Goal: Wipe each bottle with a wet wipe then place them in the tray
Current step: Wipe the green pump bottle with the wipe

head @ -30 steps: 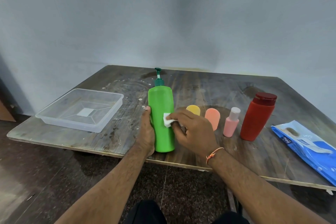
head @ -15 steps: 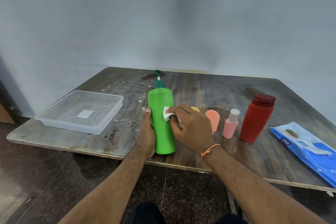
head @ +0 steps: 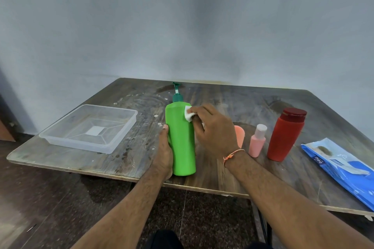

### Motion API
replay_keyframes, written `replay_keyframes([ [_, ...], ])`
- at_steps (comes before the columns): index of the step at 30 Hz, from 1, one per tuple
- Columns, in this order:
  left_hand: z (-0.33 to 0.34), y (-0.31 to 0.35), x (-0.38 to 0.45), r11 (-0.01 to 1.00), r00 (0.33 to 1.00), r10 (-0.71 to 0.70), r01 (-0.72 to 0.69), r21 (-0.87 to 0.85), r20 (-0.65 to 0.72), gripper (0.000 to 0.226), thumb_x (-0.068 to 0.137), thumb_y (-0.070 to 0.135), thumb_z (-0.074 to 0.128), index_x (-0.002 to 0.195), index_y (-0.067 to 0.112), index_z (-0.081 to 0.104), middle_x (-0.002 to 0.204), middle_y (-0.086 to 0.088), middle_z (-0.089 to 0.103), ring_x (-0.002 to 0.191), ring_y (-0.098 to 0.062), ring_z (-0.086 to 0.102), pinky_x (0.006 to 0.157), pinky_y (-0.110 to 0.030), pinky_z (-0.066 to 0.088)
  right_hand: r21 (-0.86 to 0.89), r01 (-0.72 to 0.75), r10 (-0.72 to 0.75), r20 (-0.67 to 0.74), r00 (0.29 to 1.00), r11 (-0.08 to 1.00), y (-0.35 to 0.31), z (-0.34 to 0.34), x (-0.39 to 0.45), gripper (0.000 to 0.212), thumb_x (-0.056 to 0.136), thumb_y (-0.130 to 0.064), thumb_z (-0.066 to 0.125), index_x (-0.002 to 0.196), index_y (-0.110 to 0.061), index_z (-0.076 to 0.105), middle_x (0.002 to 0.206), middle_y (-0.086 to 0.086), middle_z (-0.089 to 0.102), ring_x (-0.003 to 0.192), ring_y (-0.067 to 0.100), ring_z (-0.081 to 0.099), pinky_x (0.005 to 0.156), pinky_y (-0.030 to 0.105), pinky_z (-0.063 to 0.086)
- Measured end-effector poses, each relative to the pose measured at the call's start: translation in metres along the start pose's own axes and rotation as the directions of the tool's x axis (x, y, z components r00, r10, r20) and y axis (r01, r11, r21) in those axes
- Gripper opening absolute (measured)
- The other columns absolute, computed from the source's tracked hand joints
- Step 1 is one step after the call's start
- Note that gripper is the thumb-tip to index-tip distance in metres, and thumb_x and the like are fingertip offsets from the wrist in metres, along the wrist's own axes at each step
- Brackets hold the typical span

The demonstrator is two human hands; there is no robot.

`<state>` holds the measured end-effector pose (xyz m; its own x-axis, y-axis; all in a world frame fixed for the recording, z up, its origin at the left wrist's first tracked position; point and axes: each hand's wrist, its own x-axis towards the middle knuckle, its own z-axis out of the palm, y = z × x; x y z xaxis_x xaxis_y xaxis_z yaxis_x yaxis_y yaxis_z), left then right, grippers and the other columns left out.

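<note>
Your left hand (head: 165, 152) grips the upright green bottle (head: 181, 139) low on its side. Your right hand (head: 212, 130) pinches a wipe (head: 188, 115) against its shoulder.

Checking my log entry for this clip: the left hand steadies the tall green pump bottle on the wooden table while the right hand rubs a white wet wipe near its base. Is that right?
Not quite. In the head view the right hand presses the white wet wipe near the shoulder of the tall green pump bottle, not near its base. The left hand does steady it on the wooden table.
</note>
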<state>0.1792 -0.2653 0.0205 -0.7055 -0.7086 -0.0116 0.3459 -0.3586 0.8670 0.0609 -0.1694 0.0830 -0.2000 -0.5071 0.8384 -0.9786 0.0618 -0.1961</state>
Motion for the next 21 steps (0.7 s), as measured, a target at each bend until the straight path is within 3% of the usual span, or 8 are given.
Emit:
replay_keyframes([
  [3, -0.001, 0.0, 0.0, 1.0, 1.0, 0.004, -0.004, -0.005, -0.018, 0.074, 0.104, 0.065, 0.029, 0.106, 0.01, 0.079, 0.091, -0.024, 0.076, 0.068, -0.032, 0.074, 0.062, -0.04, 0.062, 0.028, 0.05, -0.051, 0.072, 0.996, 0.998, -0.006, 0.005, 0.003, 0.029, 0.102, -0.026, 0.056, 0.124, -0.024, 0.075, 0.109, -0.004, 0.069, 0.079, 0.023, 0.069, 0.062, 0.036, 0.057],
  [6, -0.001, -0.001, 0.001, 1.0, 1.0, 0.006, -0.006, -0.012, -0.018, 0.07, 0.107, 0.06, 0.027, 0.105, 0.017, 0.082, 0.098, -0.02, 0.078, 0.076, -0.03, 0.076, 0.068, -0.042, 0.063, 0.012, 0.158, -0.158, 0.15, 0.976, 0.987, -0.007, 0.0, -0.006, 0.025, 0.098, -0.024, 0.063, 0.119, -0.026, 0.076, 0.105, -0.006, 0.068, 0.072, 0.022, 0.067, 0.057, 0.034, 0.052],
  [10, -0.001, -0.002, 0.001, 1.0, 1.0, 0.002, -0.002, 0.009, 0.002, 0.072, 0.102, 0.067, 0.031, 0.103, 0.016, 0.083, 0.096, -0.023, 0.077, 0.074, -0.032, 0.074, 0.071, -0.042, 0.061, -0.025, 0.101, -0.1, 0.048, 0.994, 0.995, 0.0, -0.004, -0.003, 0.018, 0.1, -0.022, 0.064, 0.112, -0.021, 0.076, 0.103, -0.004, 0.07, 0.069, 0.022, 0.066, 0.056, 0.036, 0.053],
  [14, -0.004, -0.001, 0.001, 1.0, 1.0, 0.01, -0.01, 0.01, -0.003, 0.074, 0.1, 0.068, 0.033, 0.1, 0.013, 0.083, 0.094, -0.024, 0.076, 0.071, -0.032, 0.073, 0.068, -0.041, 0.061, 0.006, 0.036, -0.036, 0.006, 0.999, 0.999, -0.005, 0.003, 0.015, 0.027, 0.102, -0.023, 0.056, 0.121, -0.02, 0.075, 0.107, -0.002, 0.068, 0.076, 0.023, 0.068, 0.061, 0.039, 0.058],
  [18, -0.003, -0.002, 0.0, 1.0, 1.0, 0.009, -0.009, -0.017, -0.009, 0.072, 0.101, 0.064, 0.034, 0.113, 0.008, 0.077, 0.095, -0.026, 0.076, 0.071, -0.035, 0.074, 0.065, -0.042, 0.062, -0.011, 0.188, -0.184, 0.141, 0.973, 0.982, -0.013, 0.004, 0.016, 0.023, 0.096, -0.02, 0.065, 0.117, -0.023, 0.077, 0.103, -0.002, 0.065, 0.071, 0.024, 0.065, 0.056, 0.029, 0.048],
  [21, -0.001, -0.002, 0.001, 1.0, 1.0, 0.019, -0.019, -0.011, 0.002, 0.069, 0.096, 0.065, 0.039, 0.115, 0.013, 0.079, 0.102, -0.024, 0.077, 0.079, -0.034, 0.076, 0.07, -0.043, 0.062, -0.033, 0.21, -0.205, 0.117, 0.972, 0.977, -0.009, 0.001, 0.015, 0.017, 0.094, -0.018, 0.07, 0.109, -0.021, 0.077, 0.1, -0.002, 0.067, 0.067, 0.023, 0.064, 0.056, 0.029, 0.045],
])
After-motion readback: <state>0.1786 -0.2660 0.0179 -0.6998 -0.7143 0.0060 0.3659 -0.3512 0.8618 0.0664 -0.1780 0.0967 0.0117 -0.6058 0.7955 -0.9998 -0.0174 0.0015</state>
